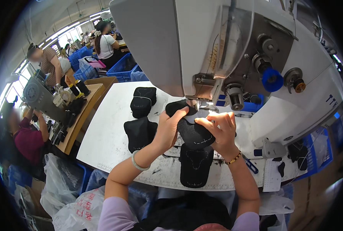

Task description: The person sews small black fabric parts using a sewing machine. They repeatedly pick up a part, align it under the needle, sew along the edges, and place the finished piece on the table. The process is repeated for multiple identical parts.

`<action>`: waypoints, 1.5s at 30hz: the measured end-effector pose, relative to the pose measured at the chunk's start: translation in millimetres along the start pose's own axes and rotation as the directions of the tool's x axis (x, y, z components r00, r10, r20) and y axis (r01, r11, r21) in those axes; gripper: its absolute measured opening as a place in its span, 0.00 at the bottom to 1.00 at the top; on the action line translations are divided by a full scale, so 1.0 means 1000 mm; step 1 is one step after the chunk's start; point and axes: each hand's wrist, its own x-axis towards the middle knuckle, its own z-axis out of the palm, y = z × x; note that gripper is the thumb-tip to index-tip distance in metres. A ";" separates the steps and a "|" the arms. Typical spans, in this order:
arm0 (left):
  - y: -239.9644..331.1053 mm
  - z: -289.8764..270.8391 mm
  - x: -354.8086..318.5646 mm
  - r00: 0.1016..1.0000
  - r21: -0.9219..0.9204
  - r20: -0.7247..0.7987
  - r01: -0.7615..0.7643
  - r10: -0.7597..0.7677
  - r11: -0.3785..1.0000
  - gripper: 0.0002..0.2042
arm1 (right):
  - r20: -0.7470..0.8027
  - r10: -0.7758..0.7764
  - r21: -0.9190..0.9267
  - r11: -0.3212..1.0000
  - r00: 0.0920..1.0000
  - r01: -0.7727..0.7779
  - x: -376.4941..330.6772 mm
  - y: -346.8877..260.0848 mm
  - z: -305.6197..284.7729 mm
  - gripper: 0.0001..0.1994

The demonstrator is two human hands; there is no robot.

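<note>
Both my hands hold a black fabric piece point(194, 133) with a grey patch, right under the needle area of a large white sewing machine point(202, 86). My left hand point(169, 129) pinches its left side, thumb on top. My right hand point(220, 129) grips the right side with thumb and bent fingers. The piece's upper end lies at the presser foot point(202, 106). Closer to me rests a stack of similar black pieces point(195, 167) with pale stitch lines. Left of my left hand lie a bundled black stack point(143, 102) and another black pile point(140, 134).
The white worktable point(102, 142) has a curved near edge. A blue-handled cutter point(251, 166) and a paper sheet point(272, 176) lie right. Blue crates point(121, 68) and plastic bags point(60, 184) surround the table. Several people work leftward, near another machine point(44, 98).
</note>
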 end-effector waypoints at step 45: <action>0.001 -0.022 0.029 0.967 0.086 0.244 0.058 -0.078 0.995 0.08 | 0.107 0.145 -0.016 0.989 0.984 -0.144 -0.002 -0.009 -0.002 0.29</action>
